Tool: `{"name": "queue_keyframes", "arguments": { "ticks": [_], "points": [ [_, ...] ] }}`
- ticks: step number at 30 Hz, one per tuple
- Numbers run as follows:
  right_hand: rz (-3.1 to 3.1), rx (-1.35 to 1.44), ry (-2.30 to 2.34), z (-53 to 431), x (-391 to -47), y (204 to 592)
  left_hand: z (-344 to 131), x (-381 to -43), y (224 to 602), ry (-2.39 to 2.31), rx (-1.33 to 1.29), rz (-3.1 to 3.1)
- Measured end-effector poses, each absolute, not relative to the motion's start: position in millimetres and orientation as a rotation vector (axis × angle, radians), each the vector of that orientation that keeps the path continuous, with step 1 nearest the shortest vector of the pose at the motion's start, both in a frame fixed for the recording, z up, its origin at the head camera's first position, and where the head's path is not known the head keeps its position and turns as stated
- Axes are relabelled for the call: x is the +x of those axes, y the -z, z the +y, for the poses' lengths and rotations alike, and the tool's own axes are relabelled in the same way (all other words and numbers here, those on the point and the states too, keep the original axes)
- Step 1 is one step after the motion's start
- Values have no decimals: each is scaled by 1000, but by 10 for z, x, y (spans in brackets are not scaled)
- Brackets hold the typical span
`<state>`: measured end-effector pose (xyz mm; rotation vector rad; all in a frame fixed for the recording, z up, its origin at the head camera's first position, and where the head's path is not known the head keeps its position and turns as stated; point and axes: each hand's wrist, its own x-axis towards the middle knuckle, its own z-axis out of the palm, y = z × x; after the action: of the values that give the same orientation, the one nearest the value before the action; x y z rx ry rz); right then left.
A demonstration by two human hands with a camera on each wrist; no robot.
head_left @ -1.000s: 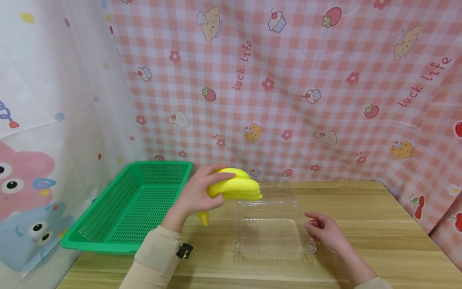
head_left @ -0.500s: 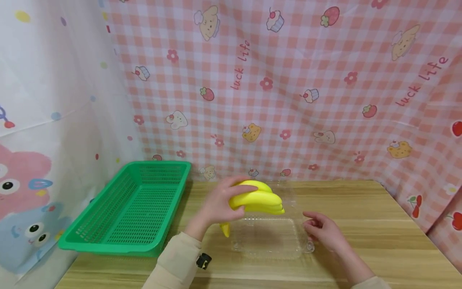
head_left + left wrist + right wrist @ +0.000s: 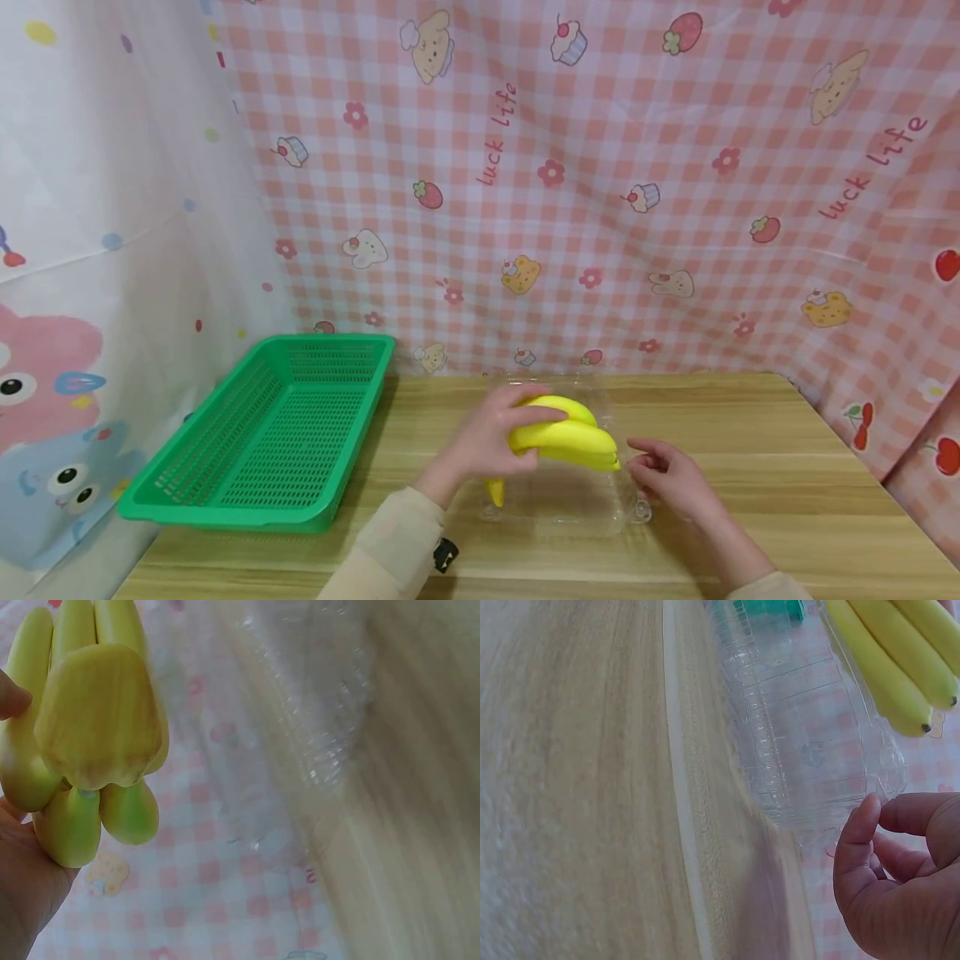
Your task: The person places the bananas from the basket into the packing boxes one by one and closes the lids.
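My left hand (image 3: 501, 440) grips a bunch of yellow toy bananas (image 3: 566, 443), its fingers and thumb around it. The bunch hangs over a clear plastic clamshell box (image 3: 555, 512), whose lid stands folded back behind it. Seen from the left wrist, the bananas (image 3: 105, 712) show their blunt joined end, with greenish ends below. At the box's right side, my right hand (image 3: 671, 475) pinches the edge between thumb and fingers. The right wrist view shows the fingertips (image 3: 868, 810) meeting at the rim of the clear box (image 3: 802, 750). The bananas partly hide the box in the head view.
A green perforated plastic basket (image 3: 300, 442) stands on the left of the wooden table (image 3: 720, 417). A pink checked curtain (image 3: 600, 225) hangs behind the table, and a white printed one (image 3: 165, 250) on the left. A small black object (image 3: 445, 554) shows beside the left sleeve.
My left hand has carried the bananas rightward and lower, from beside the basket to over the clear box. My right hand has stayed at the box's right edge.
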<state>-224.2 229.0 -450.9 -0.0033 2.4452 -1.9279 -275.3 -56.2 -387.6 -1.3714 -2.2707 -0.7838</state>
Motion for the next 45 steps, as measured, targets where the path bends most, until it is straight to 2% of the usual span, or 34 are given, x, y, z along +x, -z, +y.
{"name": "queue_keyframes", "arguments": {
  "ticks": [45],
  "points": [
    [2429, 23, 1926, 2292, -2255, 4526, -368, -2884, 4272, 603, -1561, -2495]
  ]
}}
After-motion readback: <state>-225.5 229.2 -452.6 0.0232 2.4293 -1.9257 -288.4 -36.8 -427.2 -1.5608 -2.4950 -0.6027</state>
